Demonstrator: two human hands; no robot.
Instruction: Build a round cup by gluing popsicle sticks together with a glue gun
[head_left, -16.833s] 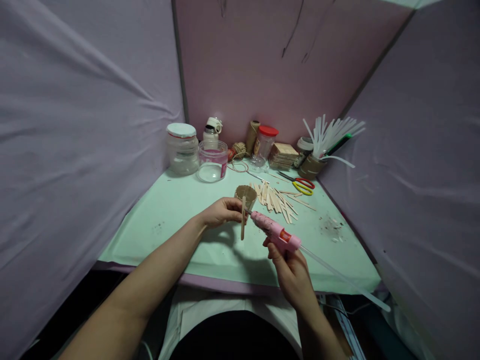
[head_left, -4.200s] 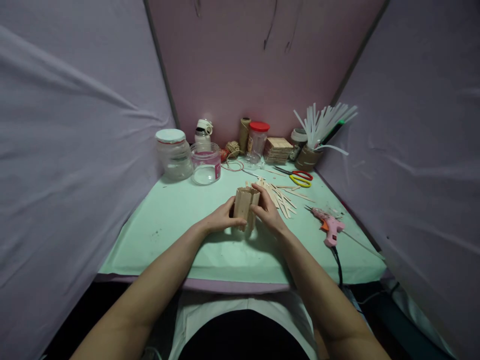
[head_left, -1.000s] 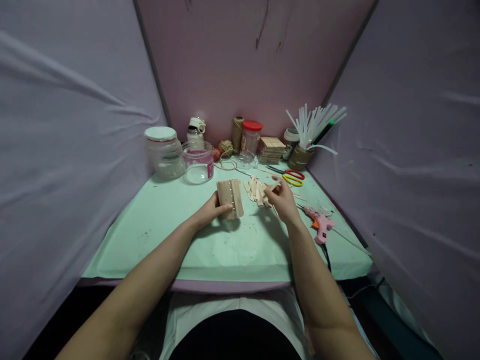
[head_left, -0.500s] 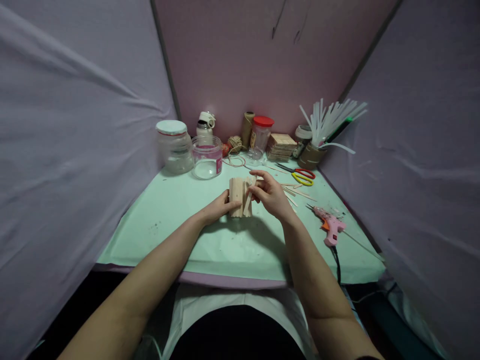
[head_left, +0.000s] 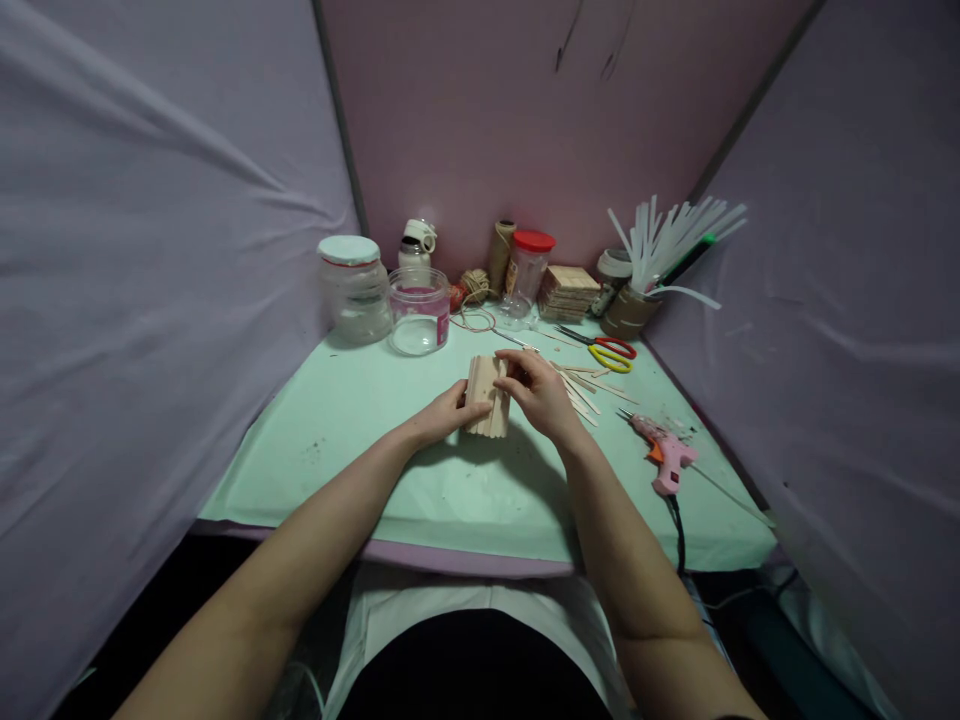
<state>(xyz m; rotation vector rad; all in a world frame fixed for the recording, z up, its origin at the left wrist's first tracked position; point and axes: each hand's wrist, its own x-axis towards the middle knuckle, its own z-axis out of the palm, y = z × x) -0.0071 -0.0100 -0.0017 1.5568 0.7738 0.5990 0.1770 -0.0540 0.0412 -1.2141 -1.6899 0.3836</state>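
Observation:
A small panel of pale craft sticks [head_left: 485,376], with scalloped lower ends, is held upright above the middle of the table. My left hand [head_left: 441,416] is closed on its left side, with the thumb across the front and the other fingers behind. My right hand [head_left: 541,396] is closed at the panel's right side, its fingertips at the upper right edge and against a stick lying along the front. My right fingers partly cover that stick. Several loose thin sticks [head_left: 583,392] lie on the table just beyond my right hand.
To the right are scissors [head_left: 613,352] and a pink glue gun [head_left: 667,455] with a cord. Along the back stand a lidded jar [head_left: 352,295], an open tub [head_left: 418,325], twine [head_left: 475,284], a red-lidded jar [head_left: 529,270], stacked wooden squares [head_left: 568,292] and a holder [head_left: 628,313] of glue sticks.
The narrow stick piece in my right hand, tilted with a gap beside the panel before, now lies against it. My view has shifted slightly, moving everything a little to the right.

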